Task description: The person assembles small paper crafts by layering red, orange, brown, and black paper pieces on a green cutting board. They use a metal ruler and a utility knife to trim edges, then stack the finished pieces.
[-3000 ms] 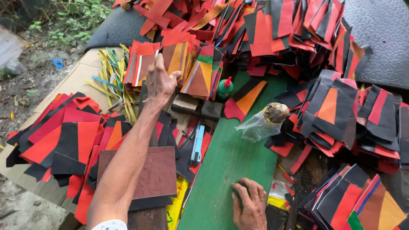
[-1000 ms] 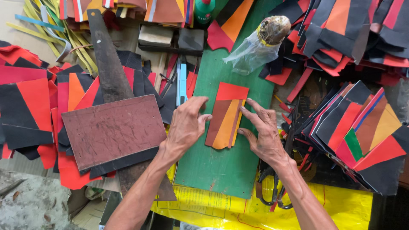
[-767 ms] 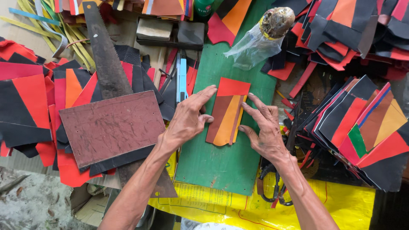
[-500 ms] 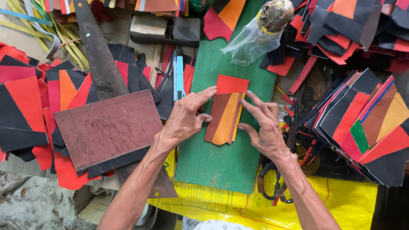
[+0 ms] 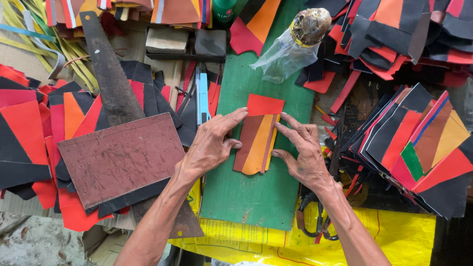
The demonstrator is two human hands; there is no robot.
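Nearest, a yellow plastic sheet (image 5: 276,241) lies under the near end of the green board (image 5: 256,192), w/ black-handled scissors (image 5: 315,221) just off the board's near right corner, partly under the right forearm.

Both hands sit mid-board on a small stack of leather pieces (image 5: 258,140): brown, orange & a thin dark strip side by side, w/ a red piece on top at the far end. Left hand (image 5: 212,143) rests on the stack's left edge, fingers loosely spread; forefinger reaches to the red piece's near left corner, a lower finger touches the brown strip. Right hand (image 5: 303,152) is spread too, fingertips pressing the stack's right edge. Neither hand pinches or lifts anything; stack lies flat on the board.

Left of the board: a worn maroon slab (image 5: 120,157) lies tilted on heaps of red & black scraps (image 5: 29,128), touching the left wrist area. A rusty hand saw (image 5: 111,88) runs under the slab, from the far left down to a point near the board's near left corner. A light blue utility knife (image 5: 203,96) lies just beside the board's left edge, past the left hand.

Right of the board: fanned piles of sewn multicolour panels (image 5: 419,143), black, red, orange, 1 w/ a green patch.

Far end: a clear plastic bag (image 5: 283,56) w/ a brownish round lump (image 5: 309,24) at its top lies on the board's far right part. A green bottle (image 5: 224,10) & a black tray (image 5: 185,44) w/ 2 blocks sit beyond, yellow strips (image 5: 74,64) far left.
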